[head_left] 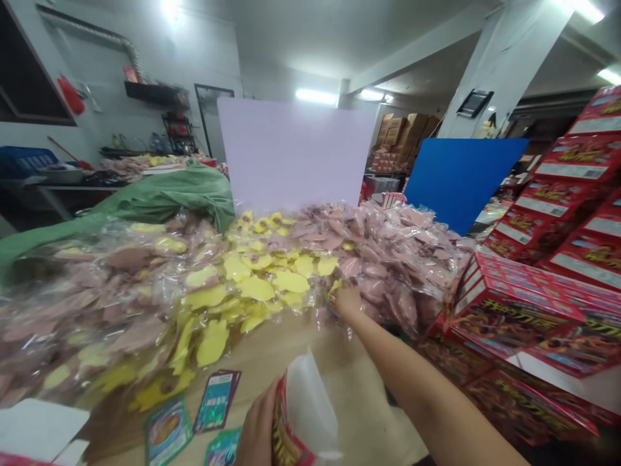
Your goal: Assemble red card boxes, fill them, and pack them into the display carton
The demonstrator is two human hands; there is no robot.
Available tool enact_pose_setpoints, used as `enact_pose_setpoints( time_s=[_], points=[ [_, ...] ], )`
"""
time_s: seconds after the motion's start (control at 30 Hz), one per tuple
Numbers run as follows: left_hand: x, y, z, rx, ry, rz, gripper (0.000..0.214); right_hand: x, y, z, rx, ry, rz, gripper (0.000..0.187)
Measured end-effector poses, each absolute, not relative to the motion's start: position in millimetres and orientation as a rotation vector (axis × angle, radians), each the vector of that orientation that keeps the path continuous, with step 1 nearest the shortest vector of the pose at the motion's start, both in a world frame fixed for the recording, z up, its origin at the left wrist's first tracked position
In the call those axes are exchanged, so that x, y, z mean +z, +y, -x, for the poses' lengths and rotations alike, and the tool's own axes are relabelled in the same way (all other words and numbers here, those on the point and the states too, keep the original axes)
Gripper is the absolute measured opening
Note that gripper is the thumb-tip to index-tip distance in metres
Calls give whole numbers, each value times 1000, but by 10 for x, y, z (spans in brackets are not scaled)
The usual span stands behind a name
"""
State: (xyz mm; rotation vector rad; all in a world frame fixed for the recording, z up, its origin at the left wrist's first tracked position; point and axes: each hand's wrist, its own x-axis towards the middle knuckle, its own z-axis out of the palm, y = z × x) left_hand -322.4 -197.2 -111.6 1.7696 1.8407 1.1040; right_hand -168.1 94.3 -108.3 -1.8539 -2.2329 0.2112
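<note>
My left hand (257,430) sits at the bottom middle, fingers wrapped round a small red and yellow box (295,421) whose white flap stands open. My right arm stretches forward and my right hand (345,301) is closed at the edge of a big heap of clear-wrapped pink toys (388,259) and yellow toys (257,285). Its fingers are buried among the packets, so what they hold is hidden. Three shiny cards (216,401) lie on the cardboard table (272,362) near my left hand.
Stacks of red printed boxes (548,259) fill the right side. A white board (295,155) and a blue board (460,178) stand behind the heap. A green cloth (165,194) lies at the left back. White paper (33,427) is at the bottom left.
</note>
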Motion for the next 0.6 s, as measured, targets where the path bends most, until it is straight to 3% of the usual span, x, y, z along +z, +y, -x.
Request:
enact_pose_setpoints(
  time_s=[0.3,0.5,0.6],
  points=[
    [-802,-1909,2933,946,1889,-1695,104,-970,875,1711,131,-2333,1828,28],
    [-876,-1869,3057,882,2198,-1676,97,-563,479,1543,207,-2197,1652,24],
    [-925,-1753,3105,811,2358,-1716,93,-377,56,1305,248,-2080,1485,32]
  ],
)
